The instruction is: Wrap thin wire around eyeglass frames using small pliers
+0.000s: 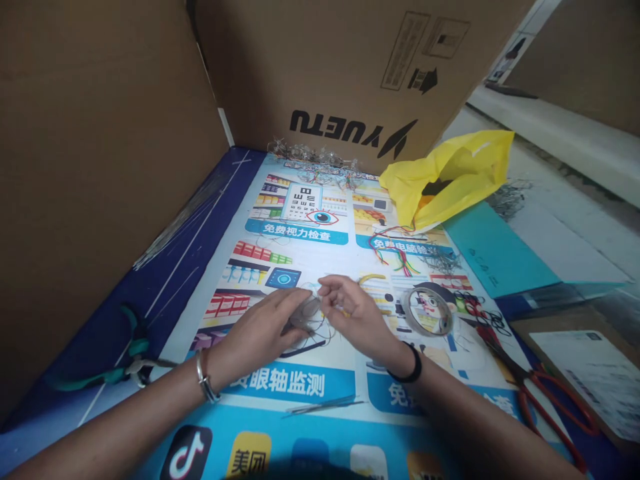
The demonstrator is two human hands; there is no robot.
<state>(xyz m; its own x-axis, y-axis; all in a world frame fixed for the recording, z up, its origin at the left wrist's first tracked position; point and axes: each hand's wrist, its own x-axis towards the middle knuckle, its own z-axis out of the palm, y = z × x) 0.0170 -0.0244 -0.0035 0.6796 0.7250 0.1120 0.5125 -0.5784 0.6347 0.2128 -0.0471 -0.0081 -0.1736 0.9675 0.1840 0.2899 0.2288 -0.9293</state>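
My left hand and my right hand meet over the middle of the printed sheet. Between them is a small bundle of thin wire loops with something clear at its top. The left fingers curl around its left side, and the right thumb and fingertips pinch it from the other side. Its exact shape is partly hidden by my fingers. To the right lies a roll of clear tape. A few short straight wires rest nearer to me.
Green-handled pliers lie at left, beside long straight wires. Red-handled scissors lie at right. Further back are a yellow bag, coloured threads and a tangled wire heap. Cardboard walls stand behind and left.
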